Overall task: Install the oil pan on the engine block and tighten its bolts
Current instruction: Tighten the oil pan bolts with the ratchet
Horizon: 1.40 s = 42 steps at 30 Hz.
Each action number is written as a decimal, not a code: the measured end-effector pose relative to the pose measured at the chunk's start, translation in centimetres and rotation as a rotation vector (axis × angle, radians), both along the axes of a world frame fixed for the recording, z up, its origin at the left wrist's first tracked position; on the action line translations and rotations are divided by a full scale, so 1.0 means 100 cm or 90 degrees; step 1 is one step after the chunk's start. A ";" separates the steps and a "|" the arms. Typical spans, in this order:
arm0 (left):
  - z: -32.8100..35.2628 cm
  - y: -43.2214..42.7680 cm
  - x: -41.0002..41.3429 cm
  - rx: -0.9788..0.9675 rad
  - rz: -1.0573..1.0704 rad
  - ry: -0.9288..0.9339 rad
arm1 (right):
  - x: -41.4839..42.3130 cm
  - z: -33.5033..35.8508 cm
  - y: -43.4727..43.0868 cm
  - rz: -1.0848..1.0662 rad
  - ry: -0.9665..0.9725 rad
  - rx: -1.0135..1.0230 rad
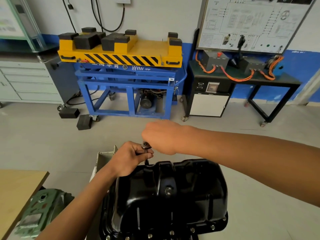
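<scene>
Head view: your left hand (pixel 130 159) pinches the ratchet (pixel 146 146) over the oil pan (pixel 173 196). Your right hand (pixel 161 139) grips it too.

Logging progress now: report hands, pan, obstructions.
Left hand pinches small steel ratchet, right hand grips its handle. Glossy black steel oil pan seated, tool at its far flange. Nothing in the way.

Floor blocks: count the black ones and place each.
2. One block lies beside the blue cart; the other block just right of it, nearer the camera. Others may be hidden.
</scene>
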<state>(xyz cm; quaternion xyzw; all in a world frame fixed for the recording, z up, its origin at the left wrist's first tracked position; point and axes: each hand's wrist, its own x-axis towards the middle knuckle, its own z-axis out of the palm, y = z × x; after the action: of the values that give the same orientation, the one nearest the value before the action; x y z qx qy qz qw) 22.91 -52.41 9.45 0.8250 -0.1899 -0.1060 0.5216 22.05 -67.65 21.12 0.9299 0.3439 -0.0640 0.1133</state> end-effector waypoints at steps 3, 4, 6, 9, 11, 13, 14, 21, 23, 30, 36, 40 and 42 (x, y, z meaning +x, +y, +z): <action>0.000 0.000 0.001 -0.010 -0.011 0.008 | 0.004 -0.002 0.001 0.017 -0.035 -0.002; 0.000 0.001 0.001 -0.017 -0.014 0.010 | 0.007 -0.004 0.000 0.011 -0.028 0.011; 0.000 0.001 0.002 -0.018 -0.020 0.013 | 0.011 -0.006 -0.002 0.003 0.028 0.048; 0.001 0.002 0.004 0.005 -0.040 0.013 | 0.015 -0.008 -0.003 0.028 0.093 0.059; 0.001 0.001 0.004 0.010 -0.047 0.013 | 0.015 -0.009 -0.004 0.038 0.103 0.053; 0.000 0.001 0.003 0.004 -0.040 0.008 | 0.015 -0.009 -0.006 0.030 0.106 0.046; -0.001 0.001 0.003 -0.003 -0.031 0.004 | 0.015 -0.008 -0.006 0.022 0.098 0.039; -0.008 0.003 0.003 0.008 -0.003 -0.043 | 0.004 -0.012 0.004 -0.044 0.023 0.061; -0.011 0.005 0.005 0.008 0.004 -0.046 | 0.004 -0.014 0.007 -0.073 0.040 0.083; -0.006 0.003 0.005 -0.019 -0.012 0.016 | 0.009 -0.002 0.009 -0.030 0.042 0.017; -0.004 0.001 0.005 -0.001 -0.017 0.022 | 0.018 -0.006 0.007 0.068 0.047 -0.003; -0.006 0.001 0.003 0.001 -0.004 0.015 | 0.015 -0.005 0.001 0.046 0.043 -0.010; -0.006 0.002 0.002 0.004 -0.013 -0.004 | 0.010 -0.006 0.003 0.039 0.008 -0.017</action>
<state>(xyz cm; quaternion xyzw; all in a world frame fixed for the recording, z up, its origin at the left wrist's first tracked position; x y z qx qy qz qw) 23.16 -52.24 8.81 0.8249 -0.1995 -0.1091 0.5176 23.02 -67.36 20.54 0.9170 0.3719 -0.0711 0.1254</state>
